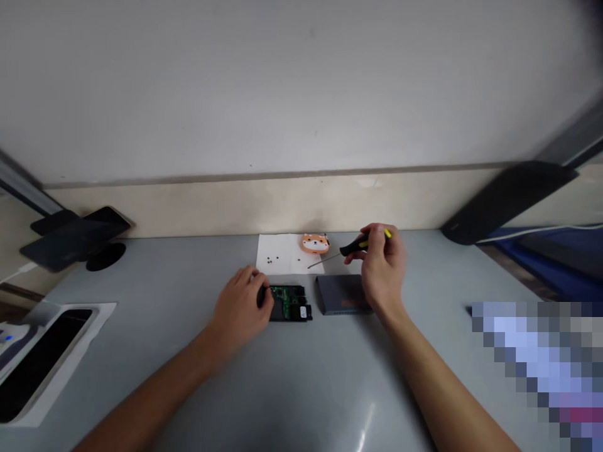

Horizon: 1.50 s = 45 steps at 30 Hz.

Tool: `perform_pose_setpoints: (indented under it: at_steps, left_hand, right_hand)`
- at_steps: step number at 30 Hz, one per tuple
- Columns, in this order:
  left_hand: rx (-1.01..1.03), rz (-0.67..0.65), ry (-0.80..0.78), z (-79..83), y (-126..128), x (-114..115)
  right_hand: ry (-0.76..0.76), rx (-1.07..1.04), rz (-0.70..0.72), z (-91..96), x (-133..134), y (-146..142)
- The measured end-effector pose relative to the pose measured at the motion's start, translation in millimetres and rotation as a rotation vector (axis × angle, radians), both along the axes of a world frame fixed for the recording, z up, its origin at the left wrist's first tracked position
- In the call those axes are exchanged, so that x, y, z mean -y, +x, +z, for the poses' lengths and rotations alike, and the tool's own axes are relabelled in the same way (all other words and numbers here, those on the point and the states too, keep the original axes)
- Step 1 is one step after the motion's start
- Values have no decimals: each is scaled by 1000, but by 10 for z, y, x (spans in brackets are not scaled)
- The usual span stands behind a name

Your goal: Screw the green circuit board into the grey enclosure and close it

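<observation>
Fingers of the right hand [386,270] are clamped on a black-and-yellow screwdriver [350,247], its tip pointing to 8 o'clock at the near part of a white sheet [282,245]. Fingers of the left hand [241,304] are bent onto the circuit board unit [288,302] at its 9 o'clock end; whether they pinch it cannot be determined. The unit lies at 6 o'clock from the sheet. A grey casing [342,294] sits just beside it at 3 o'clock. Small dark screw-like pieces [269,262] and an orange animal-faced item [315,243] rest on the sheet.
</observation>
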State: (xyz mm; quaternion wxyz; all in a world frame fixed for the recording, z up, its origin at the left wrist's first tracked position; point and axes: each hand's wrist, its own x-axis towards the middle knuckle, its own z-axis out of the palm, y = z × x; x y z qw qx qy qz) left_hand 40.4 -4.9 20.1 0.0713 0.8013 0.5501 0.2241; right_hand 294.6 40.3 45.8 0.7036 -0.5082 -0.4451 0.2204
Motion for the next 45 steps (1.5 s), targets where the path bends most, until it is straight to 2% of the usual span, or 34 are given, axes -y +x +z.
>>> perform_pose_setpoints:
  at_steps: [6, 18, 25, 34, 38, 45]
  left_hand:
    - [17, 27, -156, 44, 25, 48]
    - [102, 44, -243, 70, 2, -44]
    - [85, 59, -207, 59, 6, -68]
    - [93, 36, -250, 55, 8, -73]
    - [147, -10, -207, 17, -19, -90]
    - [150, -62, -253, 49, -94, -105]
  right_hand:
    - [13, 5, 1, 25, 11, -4]
    - [-25, 3, -16, 59, 31, 2]
    - [4, -2, -31, 18, -3, 6]
    - [3, -38, -14, 8, -9, 11]
    - [-1, -44, -20, 26, 3, -5]
    - [10, -38, -19, 42, 16, 2]
